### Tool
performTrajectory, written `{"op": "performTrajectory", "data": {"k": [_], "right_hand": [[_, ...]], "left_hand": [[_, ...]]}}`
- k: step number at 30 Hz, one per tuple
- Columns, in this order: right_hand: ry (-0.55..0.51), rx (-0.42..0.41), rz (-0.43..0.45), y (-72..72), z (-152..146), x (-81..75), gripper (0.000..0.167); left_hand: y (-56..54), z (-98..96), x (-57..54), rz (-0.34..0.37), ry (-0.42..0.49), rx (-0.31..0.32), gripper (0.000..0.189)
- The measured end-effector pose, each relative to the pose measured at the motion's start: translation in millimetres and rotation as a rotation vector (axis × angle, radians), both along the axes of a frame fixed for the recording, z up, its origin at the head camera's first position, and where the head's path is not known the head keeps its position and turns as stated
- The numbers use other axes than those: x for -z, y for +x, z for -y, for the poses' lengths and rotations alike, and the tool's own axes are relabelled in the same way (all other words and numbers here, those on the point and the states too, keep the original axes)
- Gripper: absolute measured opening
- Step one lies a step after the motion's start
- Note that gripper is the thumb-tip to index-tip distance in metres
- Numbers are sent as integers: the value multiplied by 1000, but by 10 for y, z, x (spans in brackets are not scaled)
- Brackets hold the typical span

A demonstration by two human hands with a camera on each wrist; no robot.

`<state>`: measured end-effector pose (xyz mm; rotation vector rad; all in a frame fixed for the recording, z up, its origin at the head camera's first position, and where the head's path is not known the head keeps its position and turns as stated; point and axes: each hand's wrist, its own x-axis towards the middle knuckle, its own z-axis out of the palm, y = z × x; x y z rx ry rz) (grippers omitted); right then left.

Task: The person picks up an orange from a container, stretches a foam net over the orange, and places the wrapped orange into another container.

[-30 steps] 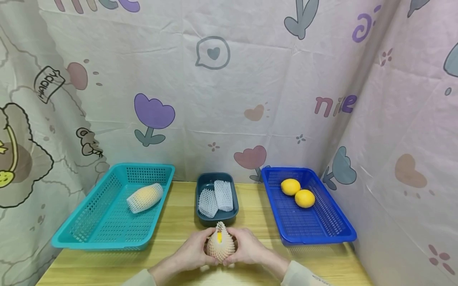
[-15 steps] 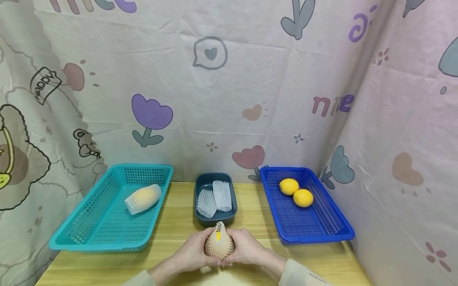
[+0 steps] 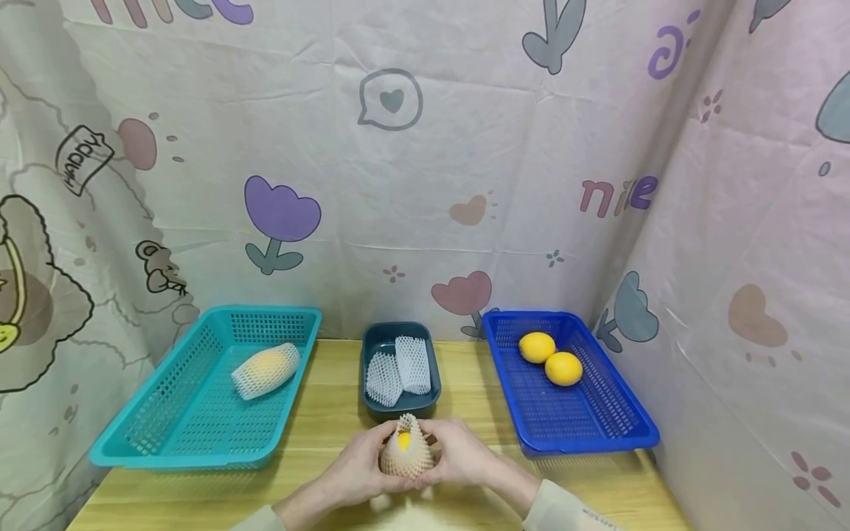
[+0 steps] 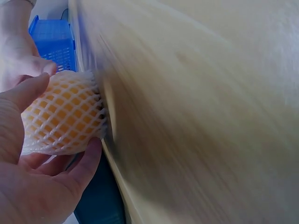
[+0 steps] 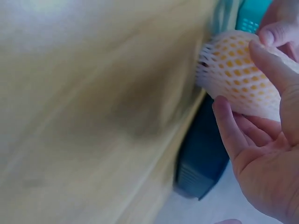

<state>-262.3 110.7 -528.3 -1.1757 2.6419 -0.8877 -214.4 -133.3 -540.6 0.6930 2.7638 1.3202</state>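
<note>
Between both hands, at the table's front middle, is a lemon inside a white foam net sleeve. Yellow peel shows at the sleeve's open top and through its mesh. My left hand grips it from the left, thumb on the near side and fingers on the far side. From the right, my right hand holds it the same way. In the left wrist view the netted lemon has its lower end close to the tabletop; whether it touches I cannot tell.
A teal basket at left holds a netted fruit. Behind the hands, a small dark bin contains two foam nets. At right, a blue basket has two lemons. A patterned curtain closes off the back.
The sleeve's top has opened slightly wider, showing a bit more yellow. Both hands keep their grip in nearly the same place.
</note>
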Motion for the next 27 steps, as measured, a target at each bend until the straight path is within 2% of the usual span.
{"op": "performTrajectory", "data": {"k": [5, 10, 15, 18, 22, 24, 27], "right_hand": [[29, 17, -62, 36, 37, 62, 68], [71, 73, -104, 50, 69, 134, 73], [120, 101, -104, 68, 70, 153, 83], [110, 71, -97, 64, 41, 108, 89], [40, 24, -83, 46, 5, 30, 93], [10, 12, -63, 35, -3, 2, 92], [-11, 8, -24, 29, 1, 2, 83]], "left_hand": [[2, -21, 28, -15, -16, -11, 88], [-2, -46, 62, -4, -39, -21, 87], [1, -44, 72, -22, -65, -30, 87], [5, -41, 62, -52, -69, -31, 84], [3, -40, 44, -100, -65, -39, 82], [6, -43, 35, -117, -66, -48, 83], [19, -56, 27, -130, -81, -64, 86]]}}
